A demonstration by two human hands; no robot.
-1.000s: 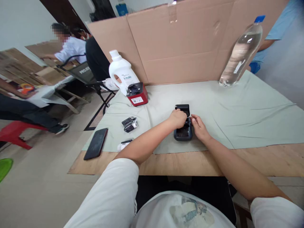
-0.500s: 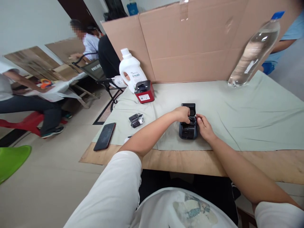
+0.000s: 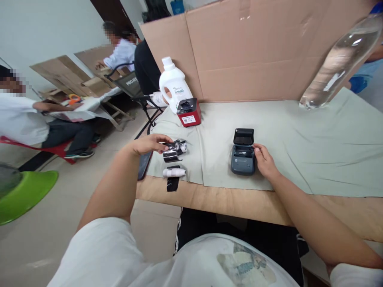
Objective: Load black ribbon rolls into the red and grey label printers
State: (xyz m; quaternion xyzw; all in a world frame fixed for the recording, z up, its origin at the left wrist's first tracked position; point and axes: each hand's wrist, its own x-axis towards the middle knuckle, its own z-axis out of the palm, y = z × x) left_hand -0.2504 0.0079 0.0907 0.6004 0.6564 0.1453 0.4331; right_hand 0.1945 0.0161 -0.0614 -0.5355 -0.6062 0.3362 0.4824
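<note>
A small dark grey label printer (image 3: 243,164) lies on the cloth with its black lid (image 3: 243,136) raised, a slot and rollers showing inside. My right hand (image 3: 267,161) rests against its right side, fingertips closed at the hinge corner. Well to the left, my left hand (image 3: 152,144) pinches a piece of glossy black film (image 3: 170,154) over a small bundle of wrapped black and white parts (image 3: 182,147). Just in front of that bundle lies a white roll (image 3: 174,172), and a strip of black film (image 3: 172,184) hangs toward the table edge.
A phone (image 3: 145,165) lies partly under my left forearm. Behind stand a red and black box (image 3: 189,113), a white jug (image 3: 176,85) and a large water bottle (image 3: 338,63) before a cardboard screen (image 3: 254,56). Other people sit at a table on the left.
My left hand has moved left from the printer to the small parts. The glossy black film over the printer's front is gone from there. My right hand stays at the printer's side.
</note>
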